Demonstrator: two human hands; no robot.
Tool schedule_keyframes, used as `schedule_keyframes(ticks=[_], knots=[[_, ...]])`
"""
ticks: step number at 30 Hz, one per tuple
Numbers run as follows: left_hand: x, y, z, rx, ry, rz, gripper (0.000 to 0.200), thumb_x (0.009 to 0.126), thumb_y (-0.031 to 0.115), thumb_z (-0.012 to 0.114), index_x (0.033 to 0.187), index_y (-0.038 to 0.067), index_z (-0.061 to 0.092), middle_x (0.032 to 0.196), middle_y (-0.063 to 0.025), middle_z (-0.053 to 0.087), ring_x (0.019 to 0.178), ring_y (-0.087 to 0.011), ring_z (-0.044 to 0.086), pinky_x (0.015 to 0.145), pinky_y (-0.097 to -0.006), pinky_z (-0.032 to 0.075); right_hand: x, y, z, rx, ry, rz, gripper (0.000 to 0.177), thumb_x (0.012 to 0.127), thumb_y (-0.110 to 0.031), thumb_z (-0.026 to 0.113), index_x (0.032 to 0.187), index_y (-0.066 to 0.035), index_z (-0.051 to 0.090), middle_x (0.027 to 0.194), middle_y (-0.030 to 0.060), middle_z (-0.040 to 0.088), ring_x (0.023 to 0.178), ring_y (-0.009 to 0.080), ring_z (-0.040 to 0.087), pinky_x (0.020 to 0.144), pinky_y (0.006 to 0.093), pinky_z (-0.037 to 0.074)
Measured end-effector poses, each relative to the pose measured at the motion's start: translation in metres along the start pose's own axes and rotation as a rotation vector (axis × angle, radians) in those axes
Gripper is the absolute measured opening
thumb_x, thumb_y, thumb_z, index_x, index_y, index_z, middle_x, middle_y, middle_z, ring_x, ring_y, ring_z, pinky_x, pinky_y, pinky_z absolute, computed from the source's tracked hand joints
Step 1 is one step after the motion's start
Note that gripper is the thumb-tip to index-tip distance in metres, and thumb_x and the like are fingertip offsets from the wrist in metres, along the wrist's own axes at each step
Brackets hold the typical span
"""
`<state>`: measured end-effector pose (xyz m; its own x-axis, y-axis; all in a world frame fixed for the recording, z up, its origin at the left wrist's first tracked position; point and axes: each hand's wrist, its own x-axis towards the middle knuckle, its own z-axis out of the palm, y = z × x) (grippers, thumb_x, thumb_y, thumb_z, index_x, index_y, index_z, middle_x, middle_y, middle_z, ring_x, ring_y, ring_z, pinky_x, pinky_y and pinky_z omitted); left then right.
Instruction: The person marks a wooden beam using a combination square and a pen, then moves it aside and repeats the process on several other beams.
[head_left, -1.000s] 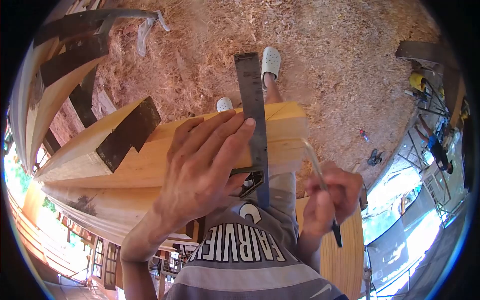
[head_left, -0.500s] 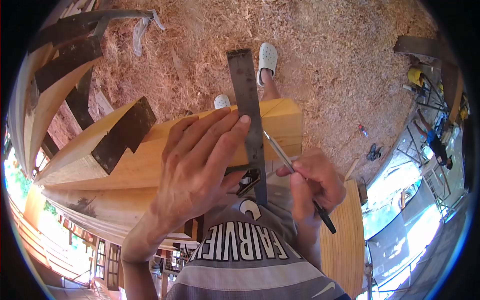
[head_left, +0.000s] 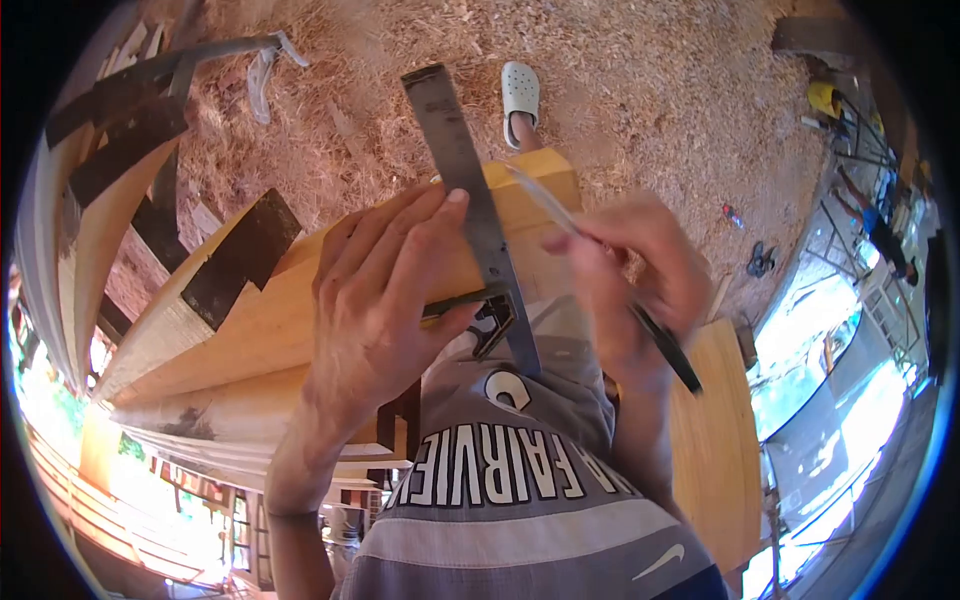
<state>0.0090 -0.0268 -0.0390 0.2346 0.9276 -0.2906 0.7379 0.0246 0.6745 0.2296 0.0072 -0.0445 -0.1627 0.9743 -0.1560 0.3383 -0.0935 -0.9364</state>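
Note:
My left hand [head_left: 375,270] holds a combination square [head_left: 465,175] against a wooden beam [head_left: 410,265]. Its fingers lie over the beam beside the dark metal blade, and the thumb is at the square's head [head_left: 492,322]. The blade crosses the beam and sticks out past both edges. My right hand [head_left: 640,270], blurred by motion, pinches a slim pen [head_left: 548,200] with a pale front and a black rear end. The pen's tip is near the far edge of the beam's end, right of the blade.
Dark-ended curved timbers [head_left: 235,260] stand at the left. A light wooden board [head_left: 715,440] is at the lower right. Wood shavings [head_left: 650,90] cover the ground, with a white clog [head_left: 520,92] on my foot. Another person [head_left: 885,240] is at the far right.
The view has shifted, and the square's blade now leans further left. My right hand has raised the pen, its tip moving from beside the blade's middle toward the beam's far edge.

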Motion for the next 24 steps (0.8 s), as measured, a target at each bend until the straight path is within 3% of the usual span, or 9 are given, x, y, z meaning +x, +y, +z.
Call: schedule_keyframes(ticks=[4, 7, 9, 12, 13, 15, 18, 20, 24], knots=[[-0.001, -0.001, 0.001, -0.005, -0.006, 0.014, 0.090, 0.057, 0.010, 0.093, 0.140, 0.005, 0.058, 0.133, -0.0136, 0.067, 0.125, -0.0340, 0.063, 0.103, -0.0470, 0.048, 0.000, 0.006, 0.012, -0.117, -0.106, -0.088, 0.012, 0.089, 0.002, 0.066, 0.100, -0.001, 0.067, 0.085, 0.0105, 0.069, 0.067, 0.0157, 0.059, 0.067, 0.0288, 0.049], [-0.002, 0.000, 0.000, 0.012, 0.005, -0.007, 0.090, 0.057, 0.010, 0.093, 0.140, 0.006, 0.058, 0.134, -0.0142, 0.067, 0.126, -0.0338, 0.063, 0.104, -0.0470, 0.047, -0.031, 0.003, -0.008, 0.005, -0.076, -0.020, 0.011, 0.087, 0.001, 0.069, 0.097, -0.001, 0.067, 0.084, 0.0111, 0.069, 0.069, 0.0163, 0.061, 0.065, 0.0284, 0.047], [-0.001, 0.000, 0.000, 0.009, 0.003, -0.004, 0.090, 0.058, 0.009, 0.093, 0.141, 0.006, 0.058, 0.133, -0.0148, 0.067, 0.127, -0.0339, 0.063, 0.105, -0.0470, 0.047, -0.047, -0.002, -0.030, -0.057, -0.241, 0.031, 0.005, 0.090, -0.003, 0.067, 0.095, -0.001, 0.067, 0.085, 0.0119, 0.069, 0.069, 0.0160, 0.062, 0.065, 0.0293, 0.046], [-0.001, -0.002, 0.003, 0.004, 0.016, 0.016, 0.090, 0.059, 0.010, 0.093, 0.142, 0.006, 0.057, 0.133, -0.0153, 0.067, 0.127, -0.0346, 0.063, 0.105, -0.0469, 0.047, -0.048, -0.004, -0.048, 0.098, -0.160, 0.205, 0.005, 0.091, -0.006, 0.064, 0.091, -0.001, 0.067, 0.083, 0.0123, 0.068, 0.073, 0.0156, 0.062, 0.065, 0.0311, 0.047], [-0.001, -0.001, 0.003, 0.006, 0.000, 0.038, 0.090, 0.059, 0.010, 0.093, 0.142, 0.006, 0.057, 0.133, -0.0153, 0.067, 0.127, -0.0346, 0.063, 0.105, -0.0469, 0.047, -0.034, -0.002, -0.050, -0.015, -0.133, 0.185, 0.010, 0.093, -0.010, 0.064, 0.090, -0.001, 0.067, 0.082, 0.0100, 0.068, 0.073, 0.0125, 0.061, 0.064, 0.0307, 0.045], [-0.002, 0.001, 0.004, 0.035, -0.005, -0.011, 0.090, 0.061, 0.012, 0.094, 0.142, 0.006, 0.057, 0.133, -0.0161, 0.067, 0.126, -0.0359, 0.062, 0.107, -0.0467, 0.047, 0.006, -0.006, -0.021, -0.075, -0.004, 0.107, 0.022, 0.092, -0.023, 0.067, 0.086, -0.002, 0.067, 0.077, 0.0075, 0.066, 0.072, 0.0165, 0.065, 0.066, 0.0351, 0.049], [-0.003, -0.003, 0.006, 0.001, -0.007, -0.004, 0.089, 0.062, 0.013, 0.094, 0.142, 0.006, 0.056, 0.134, -0.0167, 0.067, 0.125, -0.0373, 0.063, 0.107, -0.0471, 0.047, 0.026, 0.007, 0.007, -0.014, 0.006, -0.013, 0.021, 0.090, -0.023, 0.069, 0.085, -0.003, 0.066, 0.076, 0.0089, 0.065, 0.071, 0.0234, 0.065, 0.066, 0.0376, 0.049], [-0.002, -0.003, 0.006, 0.015, -0.013, 0.018, 0.089, 0.062, 0.013, 0.094, 0.142, 0.006, 0.056, 0.134, -0.0168, 0.067, 0.125, -0.0377, 0.063, 0.107, -0.0473, 0.048, 0.013, 0.008, 0.011, -0.117, -0.126, -0.002, 0.013, 0.087, -0.016, 0.070, 0.085, -0.004, 0.065, 0.077, 0.0115, 0.065, 0.072, 0.0302, 0.065, 0.066, 0.0394, 0.050], [-0.004, -0.005, 0.008, 0.008, -0.001, 0.015, 0.088, 0.063, 0.012, 0.094, 0.142, 0.006, 0.056, 0.134, -0.0169, 0.067, 0.124, -0.0380, 0.063, 0.106, -0.0478, 0.049, -0.048, -0.001, -0.025, -0.047, -0.050, -0.040, 0.008, 0.087, -0.010, 0.071, 0.087, -0.002, 0.068, 0.080, 0.0071, 0.067, 0.072, 0.0200, 0.064, 0.070, 0.0305, 0.049]])
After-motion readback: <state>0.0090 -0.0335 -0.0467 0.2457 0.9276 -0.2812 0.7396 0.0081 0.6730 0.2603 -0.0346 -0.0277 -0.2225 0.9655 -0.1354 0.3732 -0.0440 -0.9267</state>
